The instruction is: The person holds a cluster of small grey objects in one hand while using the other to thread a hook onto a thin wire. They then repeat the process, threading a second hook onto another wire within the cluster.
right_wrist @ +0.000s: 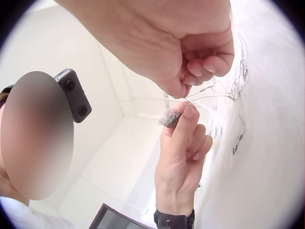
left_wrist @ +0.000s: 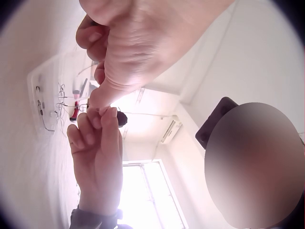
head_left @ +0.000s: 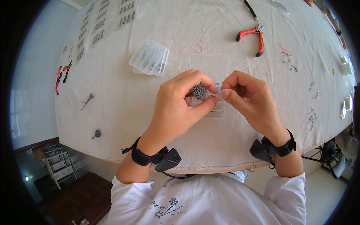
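My left hand (head_left: 172, 99) holds a tight bundle of thin grey pieces with round tips (head_left: 199, 91), its head showing between thumb and forefinger. In the right wrist view the same bundle (right_wrist: 169, 119) sticks out past the left thumb. Close to the left fingertips, my right hand (head_left: 250, 93) pinches a fine wire (right_wrist: 205, 97) between thumb and forefinger. Its far end is lost among wire loops in that view. Below both hands lies a clear compartment box (head_left: 214, 116) with its lid (head_left: 210, 60) open, partly hidden by the hands.
Clear boxes of rigs (head_left: 150, 58) lie beyond the left hand. Red-handled pliers (head_left: 258, 37) lie at the upper right, with more pliers (head_left: 59, 80) far left. Small bundles (head_left: 97, 133) sit on the left cloth, loose wire pieces (head_left: 311, 118) on the right. A pink loop (head_left: 192, 48) lies behind the lid.
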### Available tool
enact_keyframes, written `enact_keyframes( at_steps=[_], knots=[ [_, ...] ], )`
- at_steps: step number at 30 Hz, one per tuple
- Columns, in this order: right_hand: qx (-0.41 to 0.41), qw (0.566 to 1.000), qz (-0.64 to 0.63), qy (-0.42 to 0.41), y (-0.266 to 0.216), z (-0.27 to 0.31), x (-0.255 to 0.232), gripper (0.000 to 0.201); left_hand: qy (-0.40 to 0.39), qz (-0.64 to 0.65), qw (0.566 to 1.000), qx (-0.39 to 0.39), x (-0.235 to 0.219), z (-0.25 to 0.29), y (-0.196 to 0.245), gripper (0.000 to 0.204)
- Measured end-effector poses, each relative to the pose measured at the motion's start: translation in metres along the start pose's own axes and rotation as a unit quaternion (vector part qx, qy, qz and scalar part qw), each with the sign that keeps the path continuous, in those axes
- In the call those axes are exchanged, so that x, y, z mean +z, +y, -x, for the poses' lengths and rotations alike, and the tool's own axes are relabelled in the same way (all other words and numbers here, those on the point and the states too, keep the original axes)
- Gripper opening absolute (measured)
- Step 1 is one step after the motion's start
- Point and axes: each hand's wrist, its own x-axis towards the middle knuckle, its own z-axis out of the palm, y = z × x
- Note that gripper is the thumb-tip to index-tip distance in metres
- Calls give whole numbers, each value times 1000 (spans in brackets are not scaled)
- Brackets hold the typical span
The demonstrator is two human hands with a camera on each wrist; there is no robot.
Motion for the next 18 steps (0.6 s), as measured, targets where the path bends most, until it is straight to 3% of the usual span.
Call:
enact_keyframes(
  at_steps=[10, 13, 18],
  knots=[
    [-18, 997, -67, 18, 5, -1, 2, 10, 28, 60, 997, 31, -9, 1, -5, 8],
    [-24, 998, -53, 25, 4, -3, 0, 8, 16, 127, 991, -49, -15, 2, 4, 9],
    [-79, 997, 10, 7, 7, -3, 5, 19, -4, 219, 972, -84, -15, 4, 2, 10]
  ],
)
